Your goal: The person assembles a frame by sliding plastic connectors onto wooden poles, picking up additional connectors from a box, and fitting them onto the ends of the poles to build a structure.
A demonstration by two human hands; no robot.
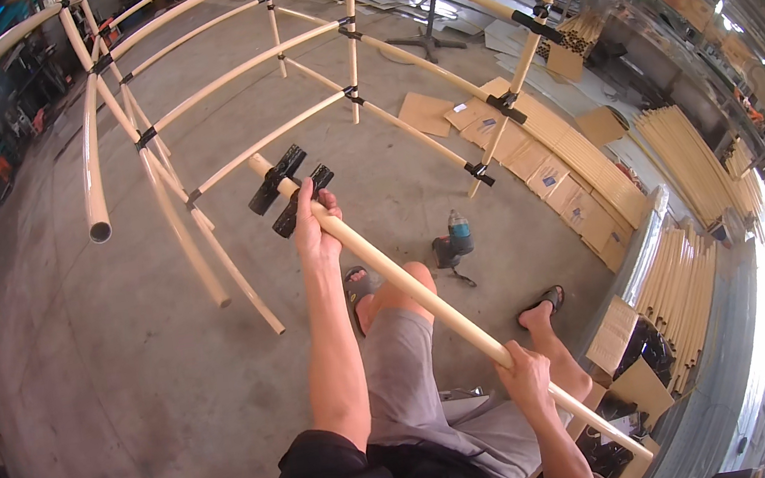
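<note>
Right, so here's the tan pole (430, 299), slung across the middle of the frame, long axis running from upper left down to lower right, and both hands are on it. The left hand (315, 224) is wrapped around it up near the top, fingers clamped, thumb pointing along the pole; the right hand (525, 377) is curled in a fist around it, low and right. Now the key bit: the black connectors (279, 177) sit up-left of the left hand, just past its fingers, so that hand is far the nearer one, and the pole's bare tip pokes out beyond them. Above that tip stands the pole frame (353, 92), its lowest near rail close by in the picture, though I can't tell the depth of the gap. To the left, concrete floor (178, 385) spreads wide, giving room to swing; right of the pole, the drill (453, 237) sits on the floor. Down at lower right, the tail end crosses in front of cardboard boxes (613, 336); touching or apart, I can't say.
</note>
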